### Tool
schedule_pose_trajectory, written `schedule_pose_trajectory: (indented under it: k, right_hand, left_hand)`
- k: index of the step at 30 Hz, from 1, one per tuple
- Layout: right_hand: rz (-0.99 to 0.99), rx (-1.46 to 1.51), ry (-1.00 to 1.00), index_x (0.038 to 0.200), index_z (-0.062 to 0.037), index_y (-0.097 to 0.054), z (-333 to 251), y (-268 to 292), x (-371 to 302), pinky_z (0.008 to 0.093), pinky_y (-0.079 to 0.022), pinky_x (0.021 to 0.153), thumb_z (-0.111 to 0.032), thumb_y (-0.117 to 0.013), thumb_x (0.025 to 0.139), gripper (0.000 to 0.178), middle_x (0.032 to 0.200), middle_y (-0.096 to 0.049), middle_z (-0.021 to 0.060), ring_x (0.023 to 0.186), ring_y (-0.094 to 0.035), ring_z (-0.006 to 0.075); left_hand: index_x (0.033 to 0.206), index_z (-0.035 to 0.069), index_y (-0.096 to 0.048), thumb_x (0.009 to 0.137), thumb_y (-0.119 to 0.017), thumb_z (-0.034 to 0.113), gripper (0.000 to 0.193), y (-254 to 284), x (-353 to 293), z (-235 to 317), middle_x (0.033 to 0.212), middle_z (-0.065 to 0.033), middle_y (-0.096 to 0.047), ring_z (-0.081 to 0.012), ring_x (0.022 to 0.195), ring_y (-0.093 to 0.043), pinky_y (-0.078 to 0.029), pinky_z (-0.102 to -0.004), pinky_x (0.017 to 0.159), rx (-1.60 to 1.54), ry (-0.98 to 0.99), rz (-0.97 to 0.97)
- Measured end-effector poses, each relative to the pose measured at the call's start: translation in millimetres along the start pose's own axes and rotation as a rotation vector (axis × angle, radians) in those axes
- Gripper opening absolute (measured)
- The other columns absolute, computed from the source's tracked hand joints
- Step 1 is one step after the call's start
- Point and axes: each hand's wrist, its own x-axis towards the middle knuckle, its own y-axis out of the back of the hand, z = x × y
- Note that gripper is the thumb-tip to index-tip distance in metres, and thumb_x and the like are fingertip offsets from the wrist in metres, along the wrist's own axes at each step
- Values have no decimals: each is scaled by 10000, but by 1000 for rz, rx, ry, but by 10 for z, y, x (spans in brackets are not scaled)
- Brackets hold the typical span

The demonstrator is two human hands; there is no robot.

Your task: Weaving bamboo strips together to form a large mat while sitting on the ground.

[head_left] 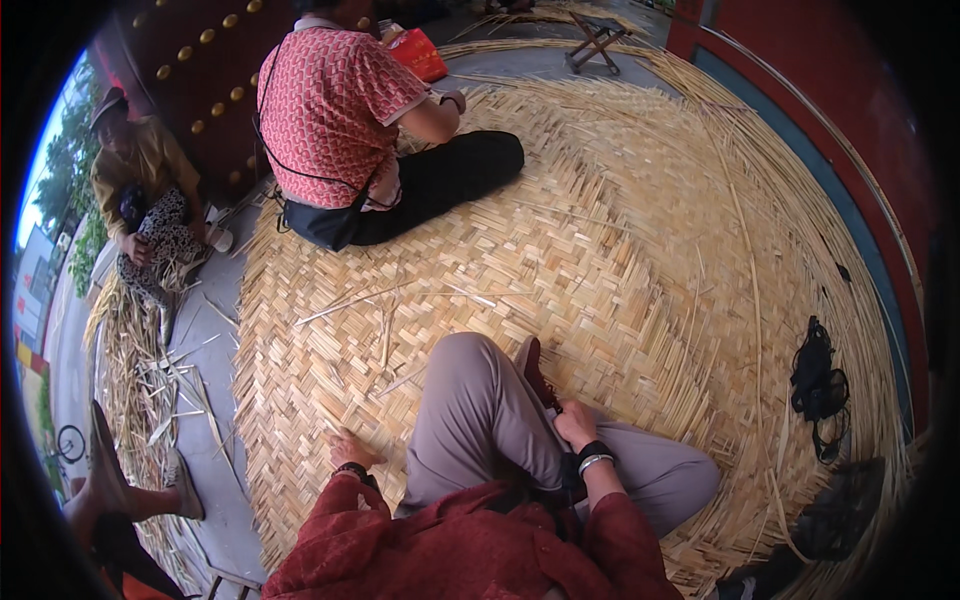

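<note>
I sit on a large woven straw-coloured mat (470, 265). My left hand (352, 452), with a dark band on its wrist, lies low over the mat left of my raised knee. Its fingers are stretched out and touch the woven strips, with nothing seen in them. My right hand (576, 426), wearing a black band and a light bracelet, is between my legs beside my dark red shoe (536, 375). Those fingers are curled downward. What they grip, if anything, is hidden. Loose strips (350, 305) lie across the weave ahead of me.
A person in a red patterned shirt (325, 110) sits on the mat ahead. Another person (145, 190) sits at the left beside loose straw (135, 400). A folding stool (595, 45) stands at the back. Black corded items (818, 375) and long unwoven strips (740, 220) lie right.
</note>
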Motion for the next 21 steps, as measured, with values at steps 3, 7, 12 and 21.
schedule_pose_trajectory:
  k: [3, 7, 12, 21]
  right_hand:
    - [8, 4, 6, 966, -4, -732, 12, -3, -2, 529, -514, 850, -91, -533, 761, 299, 985, -693, 306, 1003, -657, 496]
    - [19, 4, 12, 964, -7, -734, 29, -18, 3, 536, -513, 845, -92, -534, 759, 299, 972, -695, 303, 991, -659, 495]
    - [23, -9, 17, 961, -11, -737, 21, -20, -6, 540, -513, 843, -95, -535, 761, 297, 962, -694, 306, 980, -663, 491]
    - [41, 17, 62, 959, -10, -734, 7, 2, -16, 548, -510, 832, -102, -536, 752, 301, 954, -693, 309, 961, -658, 499]
  left_hand:
    - [1482, 10, -318, 463, -1002, 539, 1336, -13, -17, 7, 1434, -306, -466, -395, 1258, -597, -535, -426, 1018, 7, -5, 39]
    - [1467, 32, -337, 471, -1012, 501, 1291, 11, -46, 36, 1439, -295, -462, -400, 1262, -591, -538, -436, 1013, -11, 6, 43]
    - [1577, -69, -163, 509, -987, 535, 1478, 185, -61, 52, 1572, -410, -286, -440, 1501, -335, -393, -418, 1184, -83, -1, -152]
    - [1474, 1, -315, 463, -1015, 502, 1329, -42, 6, 8, 1506, -345, -391, -423, 1302, -565, -524, -429, 1033, -9, -2, 40]
